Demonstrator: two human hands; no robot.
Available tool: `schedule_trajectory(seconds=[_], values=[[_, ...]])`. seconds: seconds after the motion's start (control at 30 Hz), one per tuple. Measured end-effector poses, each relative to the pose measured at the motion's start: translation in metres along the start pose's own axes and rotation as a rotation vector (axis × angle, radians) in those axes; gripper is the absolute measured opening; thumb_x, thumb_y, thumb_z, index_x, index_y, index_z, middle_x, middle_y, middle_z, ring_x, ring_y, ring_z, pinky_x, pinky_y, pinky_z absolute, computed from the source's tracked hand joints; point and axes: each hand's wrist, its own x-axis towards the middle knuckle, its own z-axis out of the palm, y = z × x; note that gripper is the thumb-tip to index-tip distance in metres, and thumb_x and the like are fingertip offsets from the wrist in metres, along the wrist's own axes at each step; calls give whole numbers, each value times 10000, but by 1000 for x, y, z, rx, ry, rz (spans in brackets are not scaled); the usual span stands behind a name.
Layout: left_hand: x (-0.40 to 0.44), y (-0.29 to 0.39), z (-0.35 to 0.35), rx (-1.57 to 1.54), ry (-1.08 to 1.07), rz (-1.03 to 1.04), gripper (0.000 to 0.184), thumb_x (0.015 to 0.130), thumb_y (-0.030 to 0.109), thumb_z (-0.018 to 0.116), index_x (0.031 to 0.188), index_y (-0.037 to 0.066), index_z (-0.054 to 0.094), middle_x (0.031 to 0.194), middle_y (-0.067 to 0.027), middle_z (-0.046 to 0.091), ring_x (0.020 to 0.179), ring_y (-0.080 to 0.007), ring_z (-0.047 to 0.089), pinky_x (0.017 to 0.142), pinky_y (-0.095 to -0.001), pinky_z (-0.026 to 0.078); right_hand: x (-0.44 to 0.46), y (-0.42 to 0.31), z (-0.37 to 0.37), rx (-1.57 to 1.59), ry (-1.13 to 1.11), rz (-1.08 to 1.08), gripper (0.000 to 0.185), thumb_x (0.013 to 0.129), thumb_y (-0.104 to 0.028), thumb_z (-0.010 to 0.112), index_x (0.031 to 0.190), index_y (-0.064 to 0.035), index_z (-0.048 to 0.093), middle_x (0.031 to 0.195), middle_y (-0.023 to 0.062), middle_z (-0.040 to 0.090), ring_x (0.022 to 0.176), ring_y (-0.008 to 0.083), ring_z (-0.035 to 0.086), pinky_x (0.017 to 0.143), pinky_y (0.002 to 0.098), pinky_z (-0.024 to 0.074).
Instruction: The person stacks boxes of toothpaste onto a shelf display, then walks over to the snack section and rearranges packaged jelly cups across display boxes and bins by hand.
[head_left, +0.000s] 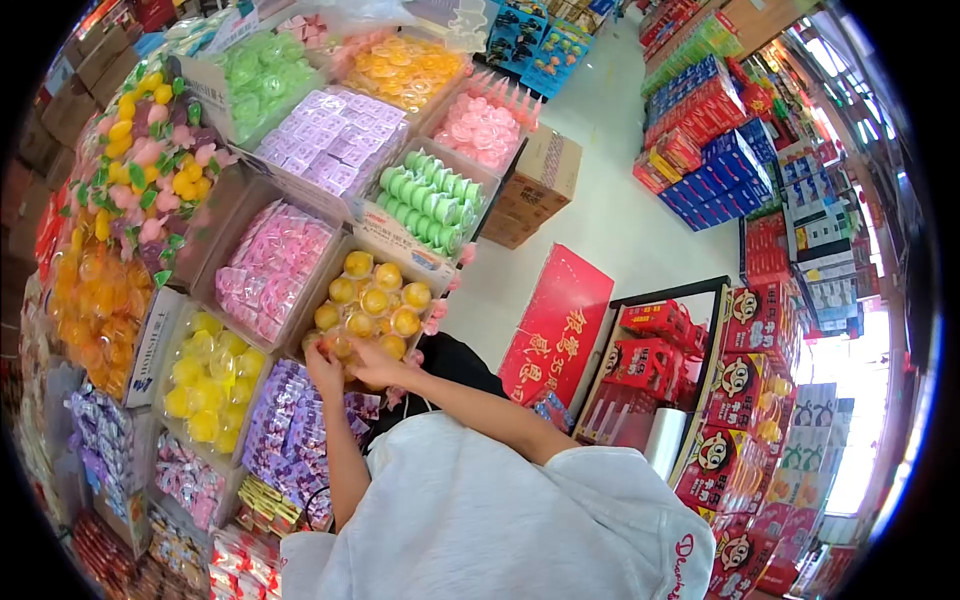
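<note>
My left hand [322, 362] and right hand [376, 363] close together at the yellow cups [375, 301].
I can't tell whether either is clamped on one. About ten cups show (my hands hide some) in one bin [328, 272], walled, I'd guess, against mixing; beyond, one bin of pink packets [275, 270], one red mat [560, 320].

Both hands are in a tight spot, left hand [324, 368] and right hand [376, 364] close together at the near end of the box [348, 247], with yellow round packs [375, 302] crowding the way just beyond them. Left of the hands, a partition [317, 290] blocks; farther ahead, a printed strip [405, 238] stands across the path. Straight up, open air! Out right, past the pink trim [435, 317], a wide lane over the floor [500, 285], narrowed farther ahead by a carton [540, 180].
</note>
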Motion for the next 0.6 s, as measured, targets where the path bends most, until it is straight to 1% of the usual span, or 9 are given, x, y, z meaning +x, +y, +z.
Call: schedule_trajectory(seconds=[0.07, 0.1, 0.13, 0.2, 0.23, 0.3, 0.4, 0.47, 0.6], values=[[-1, -1, 1, 105, 39, 88, 403, 754, -31, 588, 1150, -29, 514, 1041, -215, 574, 967, -361, 558, 851, -412, 455, 1, -7, 3, -108, 53, -195, 637, 761, -107, 608, 1334, 28, 363, 1279, 257, 473, 1209, 372, 458, 1030, 395, 360], [-2, 0, 1, 69, 29, 72, 472, 753, -35, 583, 1214, -31, 481, 1068, -233, 555, 1009, -389, 525, 877, -427, 437, 0, -12, 3, -71, 24, -95, 633, 768, -137, 625, 1325, 27, 373, 1293, 255, 464, 1228, 382, 434, 1057, 399, 325], [-5, 8, -2, 80, 61, 116, 519, 754, -33, 586, 1257, -23, 461, 1109, -244, 535, 1016, -391, 521, 879, -426, 438, 4, 6, 8, -179, 28, -155, 683, 773, -161, 638, 1356, 22, 335, 1364, 260, 388, 1282, 391, 369, 1070, 407, 307], [-8, 21, -7, 76, 13, 106, 558, 758, -28, 590, 1296, 28, 451, 1159, -252, 485, 1032, -401, 514, 882, -429, 443, -2, 30, 14, -448, -9, -180, 725, 783, -155, 635, 1394, 13, 282, 1450, 244, 264, 1325, 395, 303, 1083, 415, 293], [-10, 23, -7, 89, 21, 89, 558, 758, -28, 590, 1296, 28, 451, 1159, -252, 485, 1032, -401, 514, 882, -429, 443, -8, 26, 14, -438, -30, -183, 725, 783, -155, 635, 1394, 13, 282, 1450, 244, 264, 1325, 395, 303, 1083, 415, 293], [-13, 30, -6, 166, -26, 39, 583, 750, -16, 620, 1301, 84, 460, 1176, -234, 431, 1033, -406, 513, 872, -428, 453, -15, 18, 12, -624, -92, -74, 769, 775, -119, 622, 1420, 17, 226, 1498, 229, 150, 1342, 403, 264, 1090, 434, 287], [-15, 42, -7, 156, -8, 0, 592, 735, -6, 652, 1289, 108, 477, 1148, -211, 409, 1028, -405, 514, 859, -432, 460, -11, 11, 5, -654, -69, -207, 779, 755, -88, 616, 1416, 35, 222, 1506, 231, 121, 1331, 414, 274, 1089, 457, 287], [-13, 50, -11, 135, -47, -53, 577, 740, 61, 692, 1280, 64, 487, 1150, -226, 403, 1049, -399, 503, 909, -419, 440, -8, 10, 5, -671, -69, -218, 789, 737, -79, 616, 1412, 46, 227, 1505, 232, 127, 1320, 412, 292, 1080, 458, 302], [-5, 42, -3, 139, -58, 88, 507, 770, 32, 623, 1257, 82, 494, 1133, -209, 452, 1055, -401, 486, 887, -436, 428, -3, 9, 8, -715, -102, -140, 763, 741, -85, 606, 1404, 41, 249, 1505, 222, 146, 1286, 411, 340, 1059, 446, 333]])
